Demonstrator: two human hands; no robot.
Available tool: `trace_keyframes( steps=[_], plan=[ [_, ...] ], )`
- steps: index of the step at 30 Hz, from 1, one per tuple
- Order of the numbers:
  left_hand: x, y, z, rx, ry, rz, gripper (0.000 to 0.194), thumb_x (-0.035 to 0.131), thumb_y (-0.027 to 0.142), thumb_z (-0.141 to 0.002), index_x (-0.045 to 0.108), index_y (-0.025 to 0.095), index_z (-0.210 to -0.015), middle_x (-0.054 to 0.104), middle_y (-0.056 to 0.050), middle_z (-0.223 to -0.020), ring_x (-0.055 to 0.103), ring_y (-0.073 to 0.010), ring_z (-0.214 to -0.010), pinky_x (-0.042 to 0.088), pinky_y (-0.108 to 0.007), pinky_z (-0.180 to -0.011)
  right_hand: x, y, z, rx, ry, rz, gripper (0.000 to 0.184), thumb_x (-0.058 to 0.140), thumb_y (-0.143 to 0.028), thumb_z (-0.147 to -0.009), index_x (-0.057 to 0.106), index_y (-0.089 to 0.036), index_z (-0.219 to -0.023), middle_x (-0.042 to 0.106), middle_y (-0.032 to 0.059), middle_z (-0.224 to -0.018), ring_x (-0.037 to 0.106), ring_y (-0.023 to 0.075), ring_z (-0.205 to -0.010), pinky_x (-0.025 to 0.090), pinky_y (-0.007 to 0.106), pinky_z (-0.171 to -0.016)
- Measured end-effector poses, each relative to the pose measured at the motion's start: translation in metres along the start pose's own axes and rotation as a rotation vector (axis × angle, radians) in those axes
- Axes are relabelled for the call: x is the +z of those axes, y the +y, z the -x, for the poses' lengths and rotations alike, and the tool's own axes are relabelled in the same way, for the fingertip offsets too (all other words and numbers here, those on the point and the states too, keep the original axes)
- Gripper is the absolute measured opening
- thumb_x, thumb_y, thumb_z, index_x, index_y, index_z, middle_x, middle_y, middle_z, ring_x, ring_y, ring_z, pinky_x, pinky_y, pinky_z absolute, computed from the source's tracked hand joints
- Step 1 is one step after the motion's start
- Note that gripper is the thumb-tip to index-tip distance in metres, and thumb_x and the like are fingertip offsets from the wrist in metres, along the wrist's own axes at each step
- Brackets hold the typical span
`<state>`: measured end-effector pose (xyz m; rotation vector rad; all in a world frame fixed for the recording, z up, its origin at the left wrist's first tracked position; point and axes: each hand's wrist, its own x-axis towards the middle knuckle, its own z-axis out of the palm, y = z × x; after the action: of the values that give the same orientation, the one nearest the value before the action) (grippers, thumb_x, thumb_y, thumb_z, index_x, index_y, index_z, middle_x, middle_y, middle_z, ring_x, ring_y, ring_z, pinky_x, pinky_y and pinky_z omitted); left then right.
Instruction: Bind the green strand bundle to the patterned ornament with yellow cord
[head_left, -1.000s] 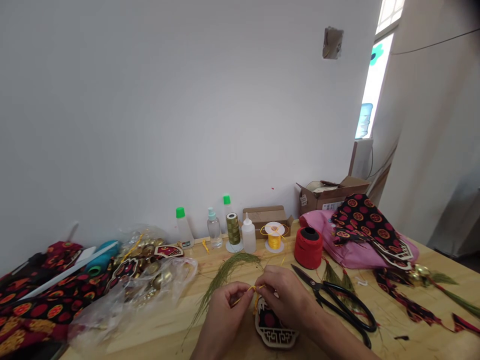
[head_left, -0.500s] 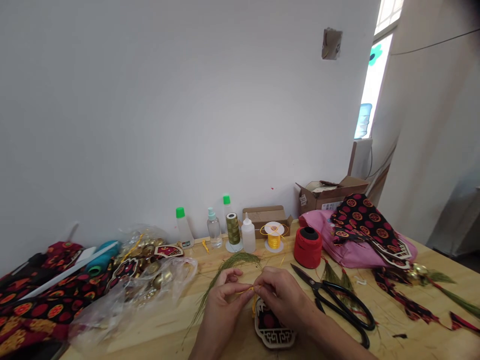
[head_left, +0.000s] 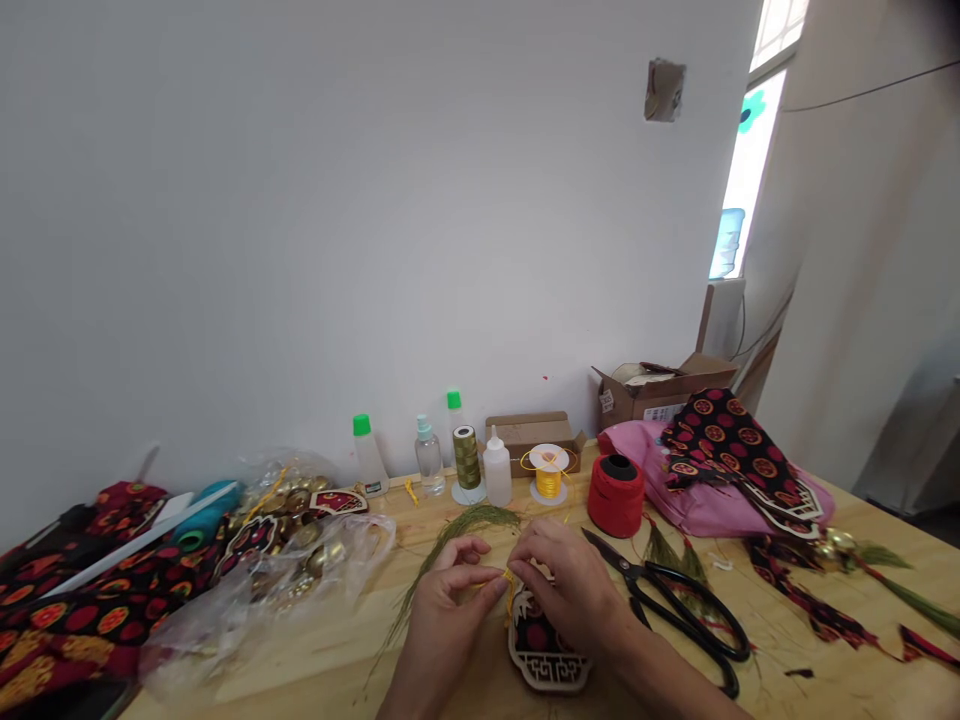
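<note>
Left hand (head_left: 450,600): pinching the yellow cord (head_left: 510,582) | right hand (head_left: 566,585): pinching the same cord, fingertips meeting the left | wooden ornament (head_left: 544,655): flat on the table (head_left: 315,660) beneath both hands | black scissors (head_left: 675,605): just right | red spool (head_left: 616,495): behind.

There is one camera, and it sits on the person's head. It looks forward and a little down. The white wall (head_left: 337,200) fills most of the view. The wooden table (head_left: 825,690) lies low in the view. The two hands come in at the bottom edge, very near the camera.
</note>
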<state>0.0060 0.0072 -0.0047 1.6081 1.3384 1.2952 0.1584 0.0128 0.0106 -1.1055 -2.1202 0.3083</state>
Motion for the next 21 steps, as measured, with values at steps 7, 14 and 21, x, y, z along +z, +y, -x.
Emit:
trace_keyframes(
  steps=[7, 14, 21],
  plan=[
    [-0.002, 0.007, 0.001, 0.022, -0.039, 0.003, 0.014, 0.064, 0.032, -0.057, 0.07, 0.019, -0.057, 0.053, -0.008, -0.092, 0.048, -0.0222, -0.089, 0.037, -0.034, -0.082, 0.005, -0.002, 0.001, 0.096, 0.008, 0.014, 0.013, 0.047, -0.017, -0.076, 0.055, -0.018, -0.066, 0.054, -0.0006, -0.065, 0.048, 0.0126, -0.065, 0.033, 0.022, -0.057],
    [-0.007, -0.009, -0.004, -0.067, -0.017, 0.129, 0.018, 0.067, 0.033, -0.052, 0.069, 0.015, -0.054, 0.053, -0.009, -0.088, 0.049, -0.0225, -0.086, 0.038, -0.034, -0.08, -0.007, 0.02, -0.006, 0.126, 0.081, -0.149, 0.009, 0.052, -0.018, -0.07, 0.056, -0.017, -0.062, 0.052, 0.0011, -0.073, 0.047, 0.0142, -0.073, 0.034, 0.024, -0.066],
    [-0.006, -0.016, -0.005, -0.169, 0.01, 0.187, 0.02, 0.068, 0.033, -0.051, 0.068, 0.014, -0.054, 0.052, -0.009, -0.087, 0.047, -0.025, -0.091, 0.039, -0.032, -0.077, -0.006, 0.02, -0.009, 0.525, -0.07, -0.934, 0.025, 0.057, -0.036, -0.064, 0.056, -0.012, -0.056, 0.037, -0.0064, -0.046, 0.029, 0.0052, -0.043, 0.022, 0.018, -0.043]
  ],
)
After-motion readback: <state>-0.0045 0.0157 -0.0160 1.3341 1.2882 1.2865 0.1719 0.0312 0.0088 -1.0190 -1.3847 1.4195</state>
